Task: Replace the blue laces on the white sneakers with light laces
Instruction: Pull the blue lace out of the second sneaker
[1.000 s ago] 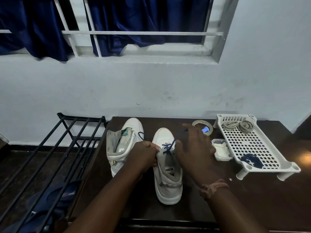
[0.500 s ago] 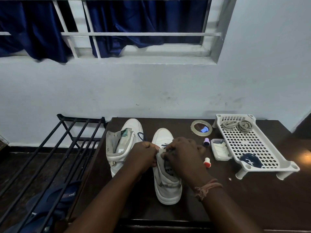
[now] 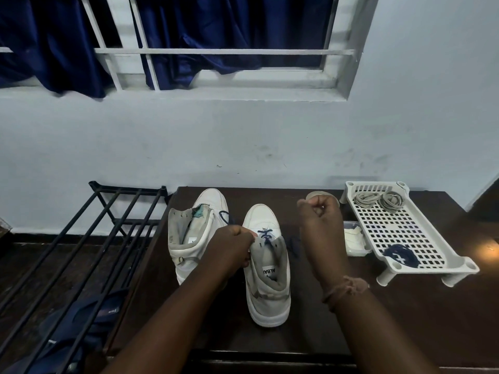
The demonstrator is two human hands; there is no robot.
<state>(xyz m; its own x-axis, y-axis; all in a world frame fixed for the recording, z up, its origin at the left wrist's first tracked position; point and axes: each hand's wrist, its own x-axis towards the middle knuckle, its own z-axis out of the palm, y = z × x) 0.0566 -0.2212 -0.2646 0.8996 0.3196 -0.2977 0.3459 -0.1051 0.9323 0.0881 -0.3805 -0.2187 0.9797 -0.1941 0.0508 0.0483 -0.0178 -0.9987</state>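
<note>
Two white leather sneakers are stood side by side on the dark brown wooden worktop [image 3: 405, 319], toes towards the wall. The right-hand white sneaker [image 3: 267, 268] is held at the left edge of its collar by the left hand [image 3: 232, 245], whose fingers are curled round the grey lining. A dark blue lace [image 3: 266, 236] is seen crossed through the lowest eyelets only, near the toe. The right hand [image 3: 320, 220] is raised above the worktop, just right of that sneaker, with fingers curled into a fist; whether the lace end is pinched in it cannot be told, though a dark strand [image 3: 293, 245] is seen hanging beside the wrist. The left-hand white sneaker [image 3: 194, 233] is stood with its tongue open and a loop of blue lace at its right side. To the right, a white perforated plastic tray [image 3: 415, 238] is set on short legs; two coils of light beige laces [image 3: 378, 201] are laid at its far end and a dark blue bundle [image 3: 399, 256] at its near end. A small clear box [image 3: 355, 238] sits just beside the tray's left edge. A black metal rack [image 3: 81, 252] is placed left of the worktop.
</note>
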